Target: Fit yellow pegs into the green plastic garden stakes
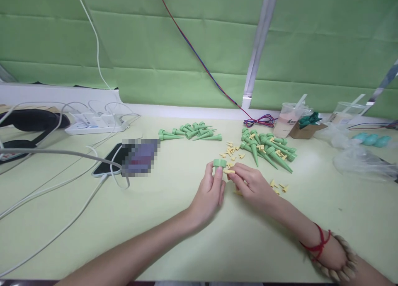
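My left hand (211, 188) is closed around a green plastic spike (219, 163), its wide ribbed cap pointing up and the rest hidden by my fingers. Between thumb and fingertips, my right hand (248, 182) pinches a small yellow nozzle (229, 171), held right beside the green cap. Whether the two touch I cannot tell. Several loose yellow nozzles (230, 150) lie just beyond my hands, and more yellow nozzles (283, 188) lie right of my right wrist. A heap of green spikes (269, 147) with yellow nozzles among them is behind my right hand.
Another group of green spikes (194, 132) lies at the back middle. To the left are a phone (108, 161), white cables and a power strip (96, 124). At the back right stand a drink cup (286, 122), a small cardboard box (303, 131) and plastic bags (357, 163).
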The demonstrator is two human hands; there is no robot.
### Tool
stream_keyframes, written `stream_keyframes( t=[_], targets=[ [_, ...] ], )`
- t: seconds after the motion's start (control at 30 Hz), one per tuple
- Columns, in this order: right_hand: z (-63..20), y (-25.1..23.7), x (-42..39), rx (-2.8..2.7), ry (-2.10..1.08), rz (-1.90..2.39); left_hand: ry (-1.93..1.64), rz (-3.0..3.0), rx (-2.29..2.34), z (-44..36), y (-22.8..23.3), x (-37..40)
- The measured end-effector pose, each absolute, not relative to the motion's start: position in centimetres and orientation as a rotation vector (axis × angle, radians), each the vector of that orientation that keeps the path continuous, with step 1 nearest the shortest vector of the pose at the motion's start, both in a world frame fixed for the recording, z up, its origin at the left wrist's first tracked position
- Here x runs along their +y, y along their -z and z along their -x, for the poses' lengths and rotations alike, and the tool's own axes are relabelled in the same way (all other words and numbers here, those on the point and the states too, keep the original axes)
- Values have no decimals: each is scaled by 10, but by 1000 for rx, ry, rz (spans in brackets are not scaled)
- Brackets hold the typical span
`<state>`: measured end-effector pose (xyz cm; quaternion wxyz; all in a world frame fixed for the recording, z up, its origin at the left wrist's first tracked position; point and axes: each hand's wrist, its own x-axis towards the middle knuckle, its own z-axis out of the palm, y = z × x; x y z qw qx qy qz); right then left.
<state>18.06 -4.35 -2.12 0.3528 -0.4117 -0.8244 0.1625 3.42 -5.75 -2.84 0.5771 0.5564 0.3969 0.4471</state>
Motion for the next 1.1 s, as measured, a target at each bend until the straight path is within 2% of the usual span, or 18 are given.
stream_keyframes(
  t=[0.07,0.23,0.33,0.4,0.5,0.73,0.87,1.1],
  targets=[
    [-177,21,-46,-2032,-653,1061,-1042,-1379,945,-33,28,-58],
    [-164,26,-49,-1483,-1576,909,-1072,-1541,877,-30,26,-54],
    [-161,30,-47,-1300,-1743,875,-1016,-1553,835,-29,24,-52],
    [-161,31,-46,-1345,-1691,914,-1015,-1521,839,-29,22,-52],
    [-164,29,-47,-1550,-1446,1005,-1030,-1426,927,-30,23,-52],
    [-170,27,-52,-1960,-526,1230,-1097,-1176,1041,-33,23,-51],
    [-171,27,-52,-1935,-350,1259,-1067,-1194,1058,-33,19,-53],
    [-175,26,-49,-1963,-23,1071,-999,-1216,1047,-34,21,-57]
  ],
)
